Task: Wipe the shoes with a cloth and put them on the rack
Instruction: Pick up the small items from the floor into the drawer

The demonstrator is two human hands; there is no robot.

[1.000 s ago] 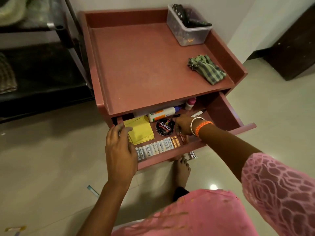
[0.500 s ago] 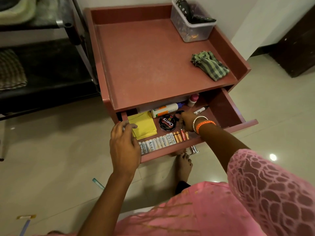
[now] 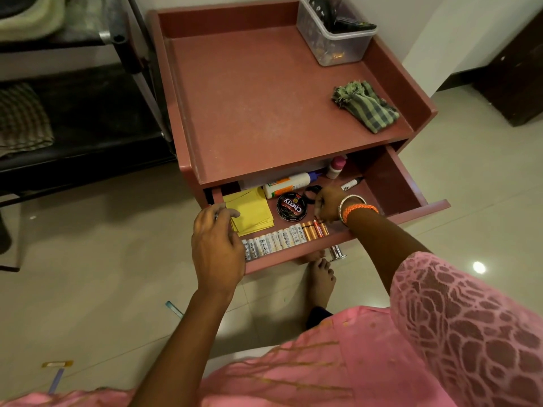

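A home, by the look of it: a reddish wooden cabinet (image 3: 264,113) stands on glossy floor tiles (image 3: 470,171), its open drawer (image 3: 411,186) holding household odds and ends, such as batteries (image 3: 276,242), shoe polish tin (image 3: 291,206) and glue bottle (image 3: 288,185); a folded cloth (image 3: 365,105) lies on top.

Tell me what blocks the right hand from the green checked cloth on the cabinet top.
The right hand is down inside the open drawer; the cabinet top's front edge overhangs it. The green checked cloth lies uncovered above.
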